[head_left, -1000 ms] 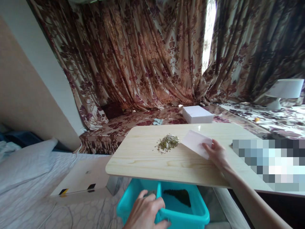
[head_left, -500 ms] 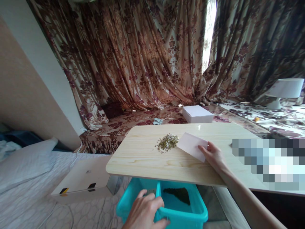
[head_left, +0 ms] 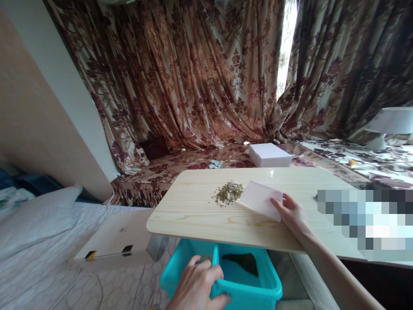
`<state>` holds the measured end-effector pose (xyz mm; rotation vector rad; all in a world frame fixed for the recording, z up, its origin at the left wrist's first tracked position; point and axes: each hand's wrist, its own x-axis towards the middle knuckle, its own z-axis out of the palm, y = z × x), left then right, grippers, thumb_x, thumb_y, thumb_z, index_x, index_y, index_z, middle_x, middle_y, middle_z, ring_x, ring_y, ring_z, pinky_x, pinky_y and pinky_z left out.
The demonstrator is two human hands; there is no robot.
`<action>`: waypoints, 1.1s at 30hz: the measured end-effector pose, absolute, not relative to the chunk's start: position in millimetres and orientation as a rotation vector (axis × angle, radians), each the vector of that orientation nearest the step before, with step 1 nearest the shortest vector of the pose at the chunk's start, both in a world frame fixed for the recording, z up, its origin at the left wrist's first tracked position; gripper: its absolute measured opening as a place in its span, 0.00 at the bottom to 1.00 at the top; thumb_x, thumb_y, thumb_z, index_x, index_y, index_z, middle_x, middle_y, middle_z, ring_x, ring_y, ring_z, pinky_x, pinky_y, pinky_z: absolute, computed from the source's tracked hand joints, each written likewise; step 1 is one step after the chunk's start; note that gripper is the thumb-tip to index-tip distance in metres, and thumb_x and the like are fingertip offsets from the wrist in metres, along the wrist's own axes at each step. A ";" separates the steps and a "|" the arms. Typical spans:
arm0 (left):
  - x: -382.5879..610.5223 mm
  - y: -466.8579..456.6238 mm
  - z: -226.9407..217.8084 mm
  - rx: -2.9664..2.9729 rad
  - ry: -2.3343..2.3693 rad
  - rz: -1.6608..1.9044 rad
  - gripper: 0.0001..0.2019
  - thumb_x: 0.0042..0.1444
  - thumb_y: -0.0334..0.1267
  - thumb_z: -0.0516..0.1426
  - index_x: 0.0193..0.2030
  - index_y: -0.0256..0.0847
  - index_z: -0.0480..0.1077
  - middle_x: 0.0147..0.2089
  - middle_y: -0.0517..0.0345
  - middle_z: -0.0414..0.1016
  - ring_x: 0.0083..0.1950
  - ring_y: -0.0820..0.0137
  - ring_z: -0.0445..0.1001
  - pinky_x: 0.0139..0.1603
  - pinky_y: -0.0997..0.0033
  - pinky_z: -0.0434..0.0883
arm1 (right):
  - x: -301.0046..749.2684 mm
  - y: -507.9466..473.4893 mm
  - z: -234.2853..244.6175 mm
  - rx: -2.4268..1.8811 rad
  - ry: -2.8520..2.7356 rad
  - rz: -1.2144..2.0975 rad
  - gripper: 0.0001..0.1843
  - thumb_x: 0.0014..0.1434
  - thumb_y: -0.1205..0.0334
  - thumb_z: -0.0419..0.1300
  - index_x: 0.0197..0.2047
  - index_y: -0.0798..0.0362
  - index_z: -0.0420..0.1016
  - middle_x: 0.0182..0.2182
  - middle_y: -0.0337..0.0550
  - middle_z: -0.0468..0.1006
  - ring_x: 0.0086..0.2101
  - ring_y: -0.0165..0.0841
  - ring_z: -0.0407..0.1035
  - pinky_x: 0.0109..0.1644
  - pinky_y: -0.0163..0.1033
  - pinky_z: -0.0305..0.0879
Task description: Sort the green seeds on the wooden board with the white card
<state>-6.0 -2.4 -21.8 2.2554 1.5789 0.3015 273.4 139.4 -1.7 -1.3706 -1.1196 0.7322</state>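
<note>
My right hand (head_left: 292, 211) pinches the right end of a stiff white card (head_left: 260, 199), which lies tilted low over the wooden table (head_left: 193, 219). The card's left edge meets a small heap of mixed greenish and pale seeds or grains (head_left: 228, 192). Below the table's near edge, my left hand (head_left: 200, 282) is closed over the divider and front rim of a turquoise two-compartment bin (head_left: 248, 292). Dark green grains (head_left: 247, 263) lie in the bin's right compartment. The left compartment holds something pale, partly hidden by my fingers.
A white box (head_left: 270, 155) and a folded light-blue cloth (head_left: 215, 164) sit on the patterned ledge beyond the table. At left, a flat white carton (head_left: 119, 237) rests on the bed (head_left: 41, 275). A lamp (head_left: 392, 122) stands far right, and part of the table's right side is pixelated.
The whole view has shifted slightly. My right hand and the card barely move against the heap, and my left hand stays on the bin.
</note>
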 end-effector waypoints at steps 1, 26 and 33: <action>-6.1 -2.1 -21.9 2.254 1.579 0.295 0.12 0.49 0.38 0.67 0.40 0.43 0.74 0.40 0.57 0.75 0.50 0.60 0.72 0.63 0.52 0.55 | 273.3 139.4 -1.5 -1.374 -1.117 0.731 0.17 0.44 0.51 0.63 0.35 0.52 0.73 0.26 0.44 0.82 0.26 0.38 0.75 0.23 0.36 0.66; -7.4 -4.5 -16.4 2.204 1.604 0.262 0.11 0.50 0.38 0.66 0.41 0.45 0.74 0.41 0.58 0.75 0.52 0.59 0.71 0.64 0.55 0.55 | 267.8 163.3 5.8 -1.377 -1.217 0.747 0.09 0.46 0.57 0.60 0.31 0.51 0.70 0.25 0.43 0.81 0.23 0.34 0.74 0.21 0.34 0.65; -6.8 -3.5 -16.6 2.196 1.609 0.213 0.12 0.49 0.38 0.66 0.42 0.45 0.74 0.42 0.58 0.75 0.52 0.59 0.71 0.63 0.55 0.55 | 263.0 159.2 8.8 -1.339 -1.270 0.758 0.08 0.46 0.57 0.61 0.30 0.49 0.70 0.25 0.43 0.82 0.25 0.36 0.74 0.22 0.34 0.65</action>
